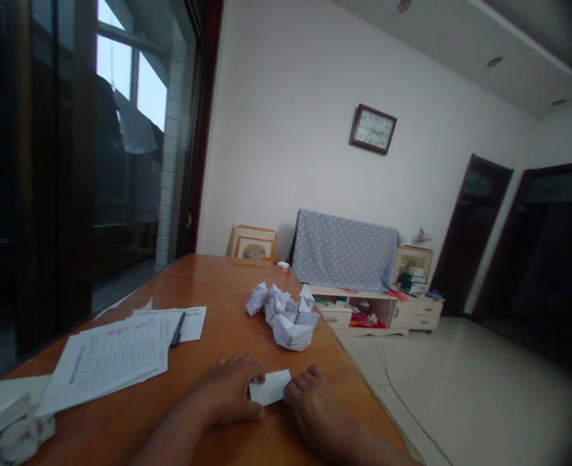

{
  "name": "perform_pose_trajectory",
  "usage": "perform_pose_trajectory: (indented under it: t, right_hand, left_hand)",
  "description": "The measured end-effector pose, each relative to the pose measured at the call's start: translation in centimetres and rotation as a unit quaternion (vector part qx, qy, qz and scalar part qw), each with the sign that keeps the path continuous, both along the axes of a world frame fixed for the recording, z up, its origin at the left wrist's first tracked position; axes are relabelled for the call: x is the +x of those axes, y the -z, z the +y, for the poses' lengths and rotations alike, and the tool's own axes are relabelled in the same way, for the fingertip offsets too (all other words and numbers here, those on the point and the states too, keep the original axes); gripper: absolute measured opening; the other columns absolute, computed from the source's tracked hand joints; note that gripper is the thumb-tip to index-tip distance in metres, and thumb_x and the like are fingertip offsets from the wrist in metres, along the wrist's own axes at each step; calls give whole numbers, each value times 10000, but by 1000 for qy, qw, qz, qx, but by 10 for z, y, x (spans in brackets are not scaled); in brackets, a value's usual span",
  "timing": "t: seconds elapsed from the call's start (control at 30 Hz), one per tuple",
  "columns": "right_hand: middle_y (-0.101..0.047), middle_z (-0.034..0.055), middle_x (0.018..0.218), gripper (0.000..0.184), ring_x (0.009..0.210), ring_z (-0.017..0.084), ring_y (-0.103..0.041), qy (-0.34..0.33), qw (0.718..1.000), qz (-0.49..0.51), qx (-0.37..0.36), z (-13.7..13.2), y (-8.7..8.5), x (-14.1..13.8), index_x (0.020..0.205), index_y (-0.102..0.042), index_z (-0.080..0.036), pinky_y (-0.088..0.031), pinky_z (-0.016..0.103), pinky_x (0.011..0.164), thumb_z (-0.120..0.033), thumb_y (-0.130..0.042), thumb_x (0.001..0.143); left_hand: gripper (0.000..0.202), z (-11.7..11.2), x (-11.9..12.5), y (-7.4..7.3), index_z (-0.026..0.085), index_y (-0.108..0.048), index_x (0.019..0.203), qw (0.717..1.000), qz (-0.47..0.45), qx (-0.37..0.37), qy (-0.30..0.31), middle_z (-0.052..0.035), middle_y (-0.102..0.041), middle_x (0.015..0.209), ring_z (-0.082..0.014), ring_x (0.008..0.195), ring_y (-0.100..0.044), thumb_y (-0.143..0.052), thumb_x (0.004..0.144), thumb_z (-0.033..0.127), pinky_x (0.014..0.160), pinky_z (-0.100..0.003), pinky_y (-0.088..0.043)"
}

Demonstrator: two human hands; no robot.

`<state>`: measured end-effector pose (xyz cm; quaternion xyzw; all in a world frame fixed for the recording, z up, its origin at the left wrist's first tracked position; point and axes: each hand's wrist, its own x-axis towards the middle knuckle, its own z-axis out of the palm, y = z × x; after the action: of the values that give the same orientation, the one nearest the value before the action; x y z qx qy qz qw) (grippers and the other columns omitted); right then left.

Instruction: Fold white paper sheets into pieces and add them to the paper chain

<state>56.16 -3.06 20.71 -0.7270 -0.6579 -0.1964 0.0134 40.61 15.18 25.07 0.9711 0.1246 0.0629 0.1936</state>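
A small white piece of folded paper (270, 388) lies on the wooden table in front of me. My left hand (232, 391) holds its left end, the thumb at the near corner and a finger at the far one. At the right end, the curled fingers of my right hand (315, 404) grip the edge; their tips are partly hidden. Just beyond my hands sits a cluster of folded paper boats (293, 333) with printed or written lines on them.
Printed sheets (116, 359) lie to the left with a dark pen (177, 329) on them. White paper items (4, 414) fill the near left corner. The table's (208, 278) right edge runs close to my right arm. A low white cabinet (419, 314) stands beyond.
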Motion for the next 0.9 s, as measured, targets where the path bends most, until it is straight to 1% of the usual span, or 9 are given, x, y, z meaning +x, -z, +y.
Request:
perform_pose_trajectory:
  t: [0.17,0.23,0.3,0.4,0.47,0.57,0.7,0.8,0.9]
  right_hand:
    - [-641,35,840,103,778,204,-532,11,995,29,92,-1,0,3,876,-588,-202,-329,360,765,-141,-507,894]
    - [-627,32,818,141,765,201,-524,26,990,60,126,-4,-6,3,850,-575,-203,-330,349,747,-127,-473,912]
    - [-625,34,821,161,772,196,-528,32,983,105,147,-7,-15,1,845,-567,-199,-337,335,739,-132,-448,931]
    - [-626,34,842,172,787,182,-537,30,969,191,153,-13,-32,-3,857,-567,-193,-352,310,737,-171,-431,960]
    - [-621,28,833,183,781,171,-536,35,959,240,149,-14,-43,-7,845,-575,-189,-357,297,730,-195,-436,963]
    - [-626,22,842,164,801,163,-543,39,945,294,135,-12,-56,-17,839,-601,-184,-361,281,723,-206,-472,937]
    - [-604,5,770,149,728,143,-526,50,928,354,104,-1,-60,-25,799,-610,-176,-345,256,645,-275,-548,891]
    - [-532,-21,668,222,631,117,-465,38,897,429,93,5,-57,-24,736,-575,-173,-309,242,572,-337,-566,886]
    - [-457,-42,626,279,581,98,-403,7,827,556,78,8,-55,-19,710,-529,-174,-292,230,536,-384,-578,886]
  left_hand:
    - [218,-6,6,-6,259,-683,920,995,-91,-22,28,-4,-652,983,-233,975,-562,-665,716,334,832,-320,-361]
    - [161,-6,10,-6,220,-674,878,991,-114,-56,32,-4,-648,913,-195,881,-564,-596,760,296,755,-280,-365]
    - [166,-7,14,-4,188,-660,848,984,-129,-115,39,-1,-629,834,-165,785,-551,-541,798,291,670,-252,-357]
    - [241,-8,17,-1,158,-644,835,962,-146,-225,49,11,-595,755,-144,716,-529,-479,862,332,612,-230,-350]
    - [277,-9,17,0,151,-634,817,950,-151,-270,46,16,-576,732,-140,701,-518,-470,883,364,604,-226,-351]
    - [256,-13,16,-2,150,-626,798,942,-148,-298,44,22,-564,720,-133,682,-508,-498,874,359,603,-225,-352]
    - [211,-17,17,-2,152,-623,760,940,-141,-309,44,29,-557,684,-125,658,-502,-530,846,322,604,-224,-354]
    - [190,-17,20,1,147,-627,757,939,-143,-310,43,31,-544,669,-119,646,-481,-544,829,302,594,-223,-346]
    - [184,-18,20,2,147,-611,781,929,-148,-337,45,36,-526,670,-109,628,-454,-554,836,313,580,-221,-334]
